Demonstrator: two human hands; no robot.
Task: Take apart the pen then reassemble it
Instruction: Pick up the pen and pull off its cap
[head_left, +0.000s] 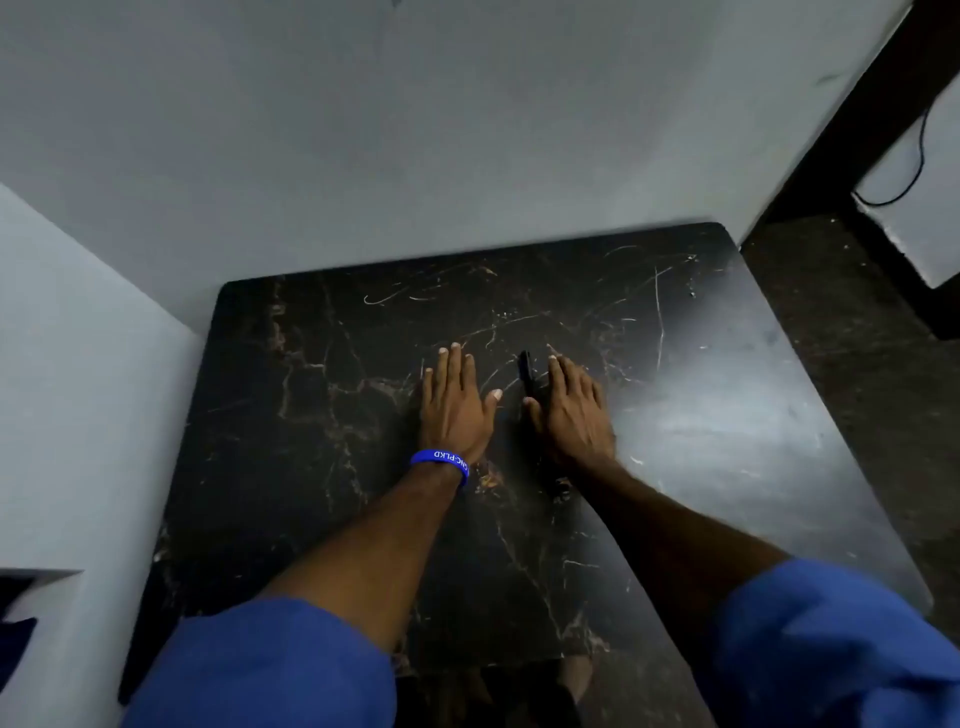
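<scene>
Roughly at the middle of the counter (519, 519), a dark pen (527, 373) lies on the black, marble-veined top, its length running toward the far edge. It is hard to pick out against the dark surface, and its near end seems to pass beside or under the thumb of the right hand (571, 410); whether it is in one piece cannot be told.

That right hand lies flat, palm down, just on the right of the pen, fingers stretched toward the far edge and spread a little. Its grip is open and holds nothing; the index finger runs alongside the pen, perhaps touching it. The left hand (457, 402) lies flat as well, palm down, on the other side of the pen and clear of it, with a bare strip of counter between its thumb and the pen. Its grip is likewise open and empty. A blue wristband (440, 462) with white lettering circles the left wrist.

Both forearms reach in from the near edge, and blue sleeves (270, 670) cover the upper arms at the bottom of the view. Pale scratches mark the counter toward its far right corner. Grey walls (363, 130) meet the counter's far and left edges.
</scene>
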